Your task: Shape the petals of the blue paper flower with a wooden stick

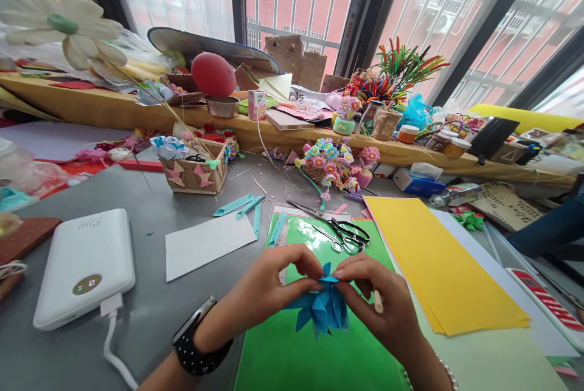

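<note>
Both my hands meet over a green folder [278, 348], working on a blue folded-paper flower [323, 311] with pointed petals. My left hand [283, 275] pinches its upper edge between thumb and forefinger. From the other side, my right hand [376, 287] pinches a small blue point at the top. A short pale wooden stick [378, 301] pokes out from the curled fingers of that right hand. Just beyond my fingertips lie black-handled scissors [349, 233] and a smaller metal pair [329, 237]. Several folded light-blue paper strips [233, 204] rest behind a white paper rectangle [210, 247].
A white power bank [86, 266] with a plugged-in cable [112, 342] sits at left. Yellow paper sheets [438, 263] lie at right. Behind stand a cardboard box [194, 175] and a bunch of small craft flowers [331, 163]. A cluttered ledge [292, 135] runs below the windows.
</note>
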The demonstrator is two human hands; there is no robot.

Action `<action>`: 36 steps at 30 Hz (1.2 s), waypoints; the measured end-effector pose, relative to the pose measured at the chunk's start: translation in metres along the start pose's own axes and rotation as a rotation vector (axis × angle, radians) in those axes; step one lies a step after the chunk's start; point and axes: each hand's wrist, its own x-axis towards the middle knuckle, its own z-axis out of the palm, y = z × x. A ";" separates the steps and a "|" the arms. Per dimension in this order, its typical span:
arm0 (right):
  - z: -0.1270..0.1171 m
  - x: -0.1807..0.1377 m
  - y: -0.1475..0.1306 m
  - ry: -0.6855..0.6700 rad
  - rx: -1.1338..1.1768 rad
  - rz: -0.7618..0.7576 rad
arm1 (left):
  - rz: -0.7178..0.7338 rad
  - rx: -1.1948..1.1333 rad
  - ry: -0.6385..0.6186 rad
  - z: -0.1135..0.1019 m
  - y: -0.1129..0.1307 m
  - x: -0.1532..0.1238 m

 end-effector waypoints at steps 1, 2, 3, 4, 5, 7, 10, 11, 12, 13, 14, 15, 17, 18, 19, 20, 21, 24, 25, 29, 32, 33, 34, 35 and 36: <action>-0.001 0.000 0.000 -0.027 0.008 0.031 | -0.002 -0.009 -0.009 0.000 0.000 0.000; -0.002 0.001 0.000 -0.055 0.013 0.061 | -0.005 -0.016 -0.015 -0.001 0.001 0.000; -0.003 0.001 0.000 -0.079 0.018 0.086 | -0.008 -0.021 -0.018 -0.001 0.001 0.000; -0.003 0.000 0.000 -0.101 0.024 0.109 | -0.012 -0.029 -0.019 -0.001 0.000 0.000; -0.003 0.000 0.001 -0.117 0.031 0.126 | -0.015 -0.040 -0.016 -0.001 0.000 0.000; -0.003 -0.001 0.003 -0.138 0.054 0.153 | -0.020 -0.068 -0.010 -0.001 -0.002 0.000; -0.003 -0.002 0.004 -0.170 0.092 0.189 | -0.022 -0.086 -0.001 0.000 -0.003 0.001; -0.003 -0.002 0.005 -0.179 0.093 0.198 | -0.022 -0.087 0.000 0.001 -0.003 0.001; -0.003 -0.002 0.005 -0.186 0.086 0.204 | -0.023 -0.087 0.001 0.001 -0.003 0.001; -0.004 -0.002 0.005 -0.186 0.073 0.204 | -0.021 -0.085 0.005 0.001 -0.004 0.000; -0.004 -0.001 0.005 -0.181 0.058 0.198 | -0.016 -0.080 0.010 0.002 -0.004 0.000; -0.004 -0.001 0.005 -0.172 0.043 0.189 | -0.009 -0.073 0.017 0.002 -0.004 0.000; -0.002 -0.001 0.006 -0.148 0.024 0.167 | 0.008 -0.049 0.034 0.002 -0.005 0.000; -0.001 -0.001 0.006 -0.134 0.023 0.157 | 0.015 -0.036 0.042 0.003 -0.005 0.000; 0.000 -0.002 0.007 -0.121 0.026 0.146 | 0.021 -0.023 0.051 0.003 -0.006 0.000; 0.001 -0.002 0.007 -0.108 0.031 0.135 | 0.026 -0.012 0.060 0.003 -0.007 0.000; 0.001 -0.003 0.008 -0.093 0.033 0.126 | 0.029 -0.006 0.068 0.004 -0.007 0.000; 0.003 -0.002 0.008 -0.050 0.029 0.095 | 0.035 -0.024 0.064 0.004 -0.009 0.001; 0.004 -0.002 0.007 -0.040 0.027 0.085 | 0.034 -0.040 0.057 0.003 -0.010 0.001; 0.004 0.000 0.005 -0.022 0.041 0.080 | 0.039 -0.065 0.053 0.002 -0.011 0.001; 0.004 0.000 0.005 -0.027 0.061 0.132 | 0.042 -0.051 0.076 0.003 -0.011 0.002; 0.004 -0.001 0.005 -0.034 0.056 0.154 | 0.041 -0.051 0.080 0.003 -0.011 0.002; 0.004 -0.001 0.006 -0.043 0.042 0.175 | 0.037 -0.052 0.083 0.004 -0.011 0.002; 0.003 -0.001 0.006 -0.055 0.024 0.193 | 0.033 -0.054 0.085 0.004 -0.011 0.002; 0.003 -0.001 0.006 -0.066 0.005 0.208 | 0.029 -0.056 0.088 0.005 -0.011 0.002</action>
